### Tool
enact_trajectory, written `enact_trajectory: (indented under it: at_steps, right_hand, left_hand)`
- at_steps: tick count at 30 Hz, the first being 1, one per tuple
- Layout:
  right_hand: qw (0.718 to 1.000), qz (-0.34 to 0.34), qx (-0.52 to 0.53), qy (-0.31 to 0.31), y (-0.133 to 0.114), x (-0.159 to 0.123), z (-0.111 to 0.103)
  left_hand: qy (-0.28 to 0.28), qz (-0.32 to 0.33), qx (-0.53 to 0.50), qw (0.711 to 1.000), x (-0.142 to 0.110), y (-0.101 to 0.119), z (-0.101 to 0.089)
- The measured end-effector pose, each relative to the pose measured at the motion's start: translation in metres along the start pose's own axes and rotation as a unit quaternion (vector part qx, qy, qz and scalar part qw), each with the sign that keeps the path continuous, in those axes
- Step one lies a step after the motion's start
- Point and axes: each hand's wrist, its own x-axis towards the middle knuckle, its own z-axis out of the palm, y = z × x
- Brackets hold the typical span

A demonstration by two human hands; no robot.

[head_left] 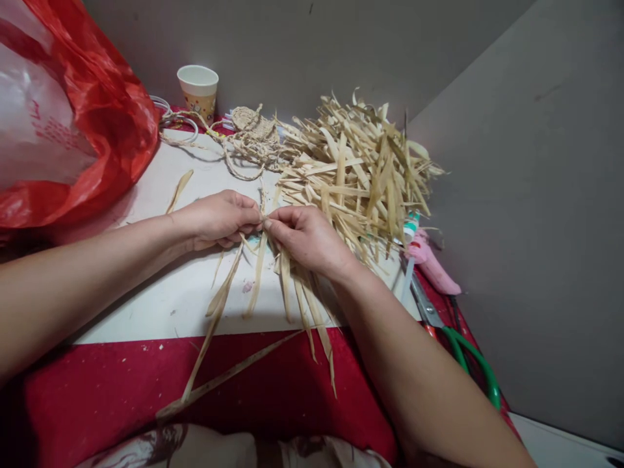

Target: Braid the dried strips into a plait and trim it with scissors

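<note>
My left hand and my right hand meet over a white board, both closed in a pinch on a twisted straw cord. From their fingertips the cord runs away from me toward a coil of braided cord. Loose flat straw strips hang down from the pinch toward me. More strips spread out below my right hand. Just beyond that hand lies a big heap of dry straw strips. The exact crossing of the strands is hidden by my fingers.
A red plastic bag bulges at the left. At the back stands a paper cup. On the right lie a pink glue gun and green-handled scissors. Grey walls close off the back and right. Red cloth lies under the white board.
</note>
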Motion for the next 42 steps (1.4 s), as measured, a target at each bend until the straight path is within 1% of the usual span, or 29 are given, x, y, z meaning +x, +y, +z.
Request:
enact_trajectory:
  at_steps: [3,6,11,16,18,21,23,25,27,30,34,39,42]
  right_hand:
    - [0.997,0.034,0.059,-0.04,-0.003,-0.001,-0.005]
    - [0.991,0.064,0.109,-0.05,-0.005,-0.001,-0.01]
    - [0.988,0.11,0.1,-0.033,-0.006,-0.002,-0.013]
    - [0.989,0.112,0.094,0.001,-0.01,-0.003,-0.012]
    - [0.985,0.125,0.119,0.004,-0.011,-0.004,-0.011]
    - [0.972,0.158,0.175,0.008,-0.012,-0.004,-0.008]
    - [0.964,0.167,0.208,0.007,-0.011,-0.004,-0.005]
    - [0.959,0.167,0.228,-0.001,-0.008,-0.004,-0.001]
    - [0.96,0.165,0.226,-0.003,-0.006,-0.005,0.003]
    - [0.97,0.155,0.188,0.013,-0.007,-0.007,0.007]
    - [0.981,0.136,0.131,0.043,-0.015,-0.01,0.009]
    - [0.985,0.124,0.103,0.064,-0.02,-0.011,0.012]
    - [0.989,0.099,0.086,0.067,-0.018,-0.013,0.015]
  left_hand:
    - [0.02,0.023,0.04,0.999,0.0,-0.002,0.002]
    - [0.035,0.036,0.066,0.997,0.0,-0.004,0.004]
    - [0.048,0.057,0.107,0.991,0.0,-0.006,0.004]
    - [0.069,0.101,0.169,0.978,-0.001,-0.007,0.003]
    - [0.077,0.114,0.19,0.972,-0.002,-0.006,0.003]
    - [0.089,0.128,0.214,0.964,-0.003,-0.006,0.004]
    - [0.096,0.135,0.222,0.961,-0.003,-0.007,0.004]
    - [0.101,0.135,0.218,0.961,-0.002,-0.009,0.004]
    - [0.103,0.127,0.202,0.966,-0.001,-0.01,0.004]
    - [0.09,0.105,0.15,0.979,-0.001,-0.011,0.005]
    - [0.064,0.075,0.081,0.992,-0.002,-0.008,0.006]
    - [0.078,0.043,0.027,0.996,-0.002,-0.005,0.005]
    - [0.08,0.022,-0.004,0.997,-0.001,-0.005,0.004]
